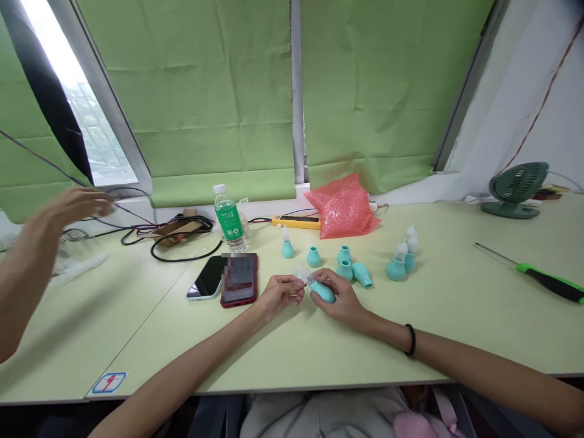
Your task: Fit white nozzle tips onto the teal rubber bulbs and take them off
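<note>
My right hand [341, 297] is wrapped round a teal bulb [323, 292], tilted with its mouth toward my left hand. At that mouth my left hand [283, 294] pinches a translucent whitish tip [303, 275]; whether it sits inside the bulb I cannot tell. Just beyond my hands stand several open-topped teal bulbs, among them one bulb [314, 257] upright and one lying bulb [362, 275]. A bulb with a clear tip [287, 244] stands behind them. Two more tipped bulbs, one in front [396, 265], are to the right.
Two phones, one in a red case [239, 281], lie left of my hands. Behind them stand a water bottle [229, 220] and tangled black cables [182, 258]. Pink bubble wrap [349, 207], a screwdriver [542, 280] and a green fan [515, 190] are farther off. Another person's arm [31, 261] reaches in at left.
</note>
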The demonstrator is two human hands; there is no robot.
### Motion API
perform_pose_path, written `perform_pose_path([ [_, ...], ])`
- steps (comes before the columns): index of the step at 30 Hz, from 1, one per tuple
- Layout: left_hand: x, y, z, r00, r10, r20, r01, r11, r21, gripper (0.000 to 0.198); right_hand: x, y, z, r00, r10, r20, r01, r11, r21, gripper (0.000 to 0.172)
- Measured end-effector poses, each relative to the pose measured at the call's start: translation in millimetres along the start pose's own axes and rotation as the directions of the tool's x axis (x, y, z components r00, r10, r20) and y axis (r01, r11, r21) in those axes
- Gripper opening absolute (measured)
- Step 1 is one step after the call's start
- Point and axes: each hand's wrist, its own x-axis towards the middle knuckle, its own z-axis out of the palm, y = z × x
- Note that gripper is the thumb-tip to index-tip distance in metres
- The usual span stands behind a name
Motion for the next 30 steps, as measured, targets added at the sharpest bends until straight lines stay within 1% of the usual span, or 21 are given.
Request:
perform_pose_path([
  [2,1.1,-0.4,-1.3,1.0,-0.018,-0.018,0.018,1.0,0.019,0.013,0.5,1.3,-0.2,0.999,-0.05,-0.01,0.049,0.996,-0.081,0.016],
  [4,1.7,-0.3,-1.1,0.999,-0.002,-0.048,0.005,0.998,0.056,0.013,1.4,1.9,-0.3,0.996,-0.085,-0.018,0.082,0.987,-0.141,0.016],
  [8,0.7,0.9,2.3,0.995,0.044,-0.093,-0.034,0.994,0.103,0.02,2.9,2.3,0.0,0.994,-0.106,-0.036,0.097,0.975,-0.201,0.016],
  [11,0.1,0.9,3.2,0.996,0.044,-0.082,-0.037,0.996,0.085,0.024,3.7,2.3,0.1,0.991,-0.122,-0.048,0.11,0.971,-0.21,0.016],
  [15,1.2,0.5,1.3,0.998,0.045,-0.052,-0.043,0.999,0.03,0.024,4.2,1.3,-0.2,0.994,-0.096,-0.055,0.083,0.976,-0.202,0.015],
  [18,1.8,0.7,0.4,0.998,0.041,-0.041,-0.04,0.999,0.032,0.024,3.7,0.8,-0.4,0.995,-0.091,-0.051,0.079,0.977,-0.199,0.015],
  [23,2.0,1.0,-0.5,0.997,0.001,-0.073,0.002,0.999,0.043,0.022,1.8,3.6,0.5,0.992,-0.124,-0.036,0.114,0.971,-0.209,0.017],
  [27,2.0,1.0,-1.6,0.997,-0.029,-0.07,0.03,0.999,0.013,0.017,1.1,7.2,0.7,0.987,-0.163,0.004,0.159,0.954,-0.256,0.019],
  [30,1.5,1.5,-1.5,0.997,-0.034,-0.065,0.034,0.999,-0.004,0.012,0.7,7.3,0.6,0.985,-0.174,0.019,0.173,0.953,-0.249,0.02],
])
